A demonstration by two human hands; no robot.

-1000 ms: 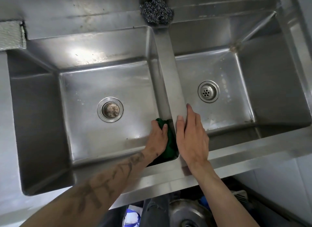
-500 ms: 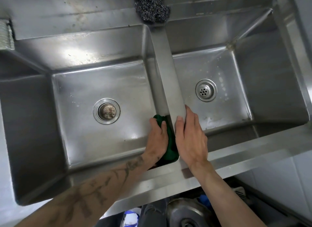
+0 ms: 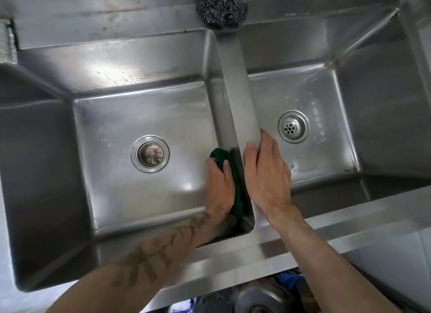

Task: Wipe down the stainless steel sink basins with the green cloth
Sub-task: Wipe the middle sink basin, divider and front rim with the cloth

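A double stainless steel sink fills the view: the left basin (image 3: 140,117) has an open round drain (image 3: 150,153), the right basin (image 3: 326,163) a perforated strainer (image 3: 293,126). My left hand (image 3: 219,186) grips the green cloth (image 3: 235,179) and presses it against the left basin's right wall, low by the front corner. My right hand (image 3: 268,175) rests on the divider (image 3: 238,98) between the basins, fingers curled over its right edge. Part of the cloth is hidden behind my left hand.
A steel wool scourer (image 3: 220,6) sits on the back ledge above the divider. A thin stream of water (image 3: 363,40) falls into the right basin's back corner. The sink's front rim (image 3: 233,256) runs under my forearms.
My left hand and the green cloth have slid a little up along the divider wall. My right hand stays on the divider. The view has shifted slightly.
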